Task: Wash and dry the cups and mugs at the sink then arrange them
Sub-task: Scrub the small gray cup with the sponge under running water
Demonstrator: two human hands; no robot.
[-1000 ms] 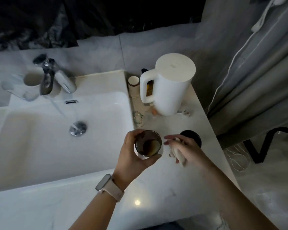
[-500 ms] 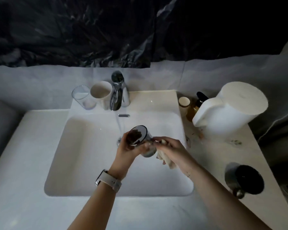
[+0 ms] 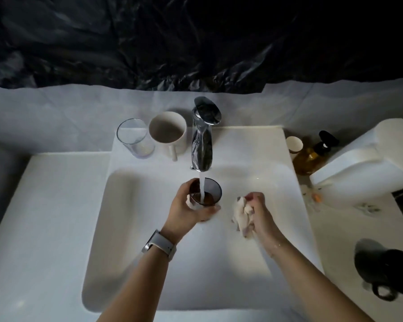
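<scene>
My left hand (image 3: 186,211) grips a dark glass cup (image 3: 206,192) upright over the white sink (image 3: 116,228), right under the running chrome tap (image 3: 203,138); water streams into the cup. To the right, apart from the cup, my right hand (image 3: 260,212) is closed around a crumpled white cloth (image 3: 242,216). Behind the basin, left of the tap, stand a clear glass (image 3: 135,138) and a white mug (image 3: 169,134). A black mug (image 3: 386,268) sits on the counter at the right.
At the back right stand a small cream cup (image 3: 294,144), an amber pump bottle (image 3: 313,153) and a white kettle (image 3: 368,161). Small bits of litter (image 3: 316,197) lie on the counter near the kettle. Dark plastic sheeting covers the wall behind.
The cup went from the right counter to the sink and now stands upright under the stream. My right hand with the cloth has pulled away from the cup to the right.
</scene>
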